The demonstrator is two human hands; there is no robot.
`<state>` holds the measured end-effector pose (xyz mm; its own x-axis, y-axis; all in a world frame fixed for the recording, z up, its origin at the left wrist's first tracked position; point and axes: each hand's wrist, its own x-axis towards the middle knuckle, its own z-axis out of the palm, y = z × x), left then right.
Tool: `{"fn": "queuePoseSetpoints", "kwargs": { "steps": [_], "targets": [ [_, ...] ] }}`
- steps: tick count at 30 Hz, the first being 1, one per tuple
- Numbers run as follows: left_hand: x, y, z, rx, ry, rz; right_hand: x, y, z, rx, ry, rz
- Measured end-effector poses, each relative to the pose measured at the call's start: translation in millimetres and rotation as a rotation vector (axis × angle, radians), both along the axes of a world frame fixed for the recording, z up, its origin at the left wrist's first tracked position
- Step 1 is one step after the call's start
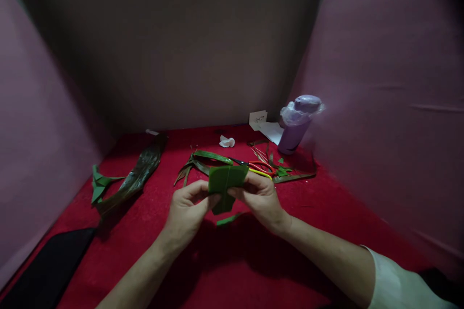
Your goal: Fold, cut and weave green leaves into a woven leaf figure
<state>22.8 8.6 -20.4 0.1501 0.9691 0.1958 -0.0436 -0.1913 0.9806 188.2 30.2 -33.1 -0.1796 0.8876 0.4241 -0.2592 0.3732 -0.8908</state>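
Note:
A wide piece of green leaf [225,181] with a pale midrib is held up over the red cloth, its lower end narrower than its top. My left hand [188,206] pinches its left edge, thumb in front and fingers behind. From the other side my right hand [263,200] grips the right edge the same way, both thumbs close together near the midrib. Below the leaf lies a narrow green strip [228,220]. Just behind it are scissors with red and yellow handles [261,169], partly hidden by the leaf and my right hand.
Long dark leaves [139,174] and a folded green leaf piece [101,184] lie left. A purple bottle [295,128] with clear plastic stands back right, beside white papers [271,131]. Crumpled tissue [227,141] lies at the back. A black flat object [49,265] occupies the near left; walls surround the table.

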Motion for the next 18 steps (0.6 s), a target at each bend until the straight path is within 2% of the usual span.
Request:
{"fn": "queuePoseSetpoints", "kwargs": {
  "steps": [2,5,10,13,18],
  "targets": [
    [-2.1,-1.2,-1.5,0.178,0.085,0.031,2.4,-2.5,2.5,0.237,-0.111,-0.076],
    [-8.0,-1.7,-1.0,0.485,0.186,0.032,8.4,-5.1,7.6,0.528,-0.257,-0.116],
    [-15.6,-3.2,3.2,0.884,0.385,0.028,17.4,-6.7,5.8,0.794,-0.35,-0.138],
    [-16.6,-3.9,2.6,0.998,0.455,0.106,19.9,-7.6,1.7,0.911,-0.385,-0.231],
    [-14.3,-4.6,1.7,1.009,0.46,0.227,19.9,-7.9,0.3,0.972,-0.396,-0.354]
  ]
}}
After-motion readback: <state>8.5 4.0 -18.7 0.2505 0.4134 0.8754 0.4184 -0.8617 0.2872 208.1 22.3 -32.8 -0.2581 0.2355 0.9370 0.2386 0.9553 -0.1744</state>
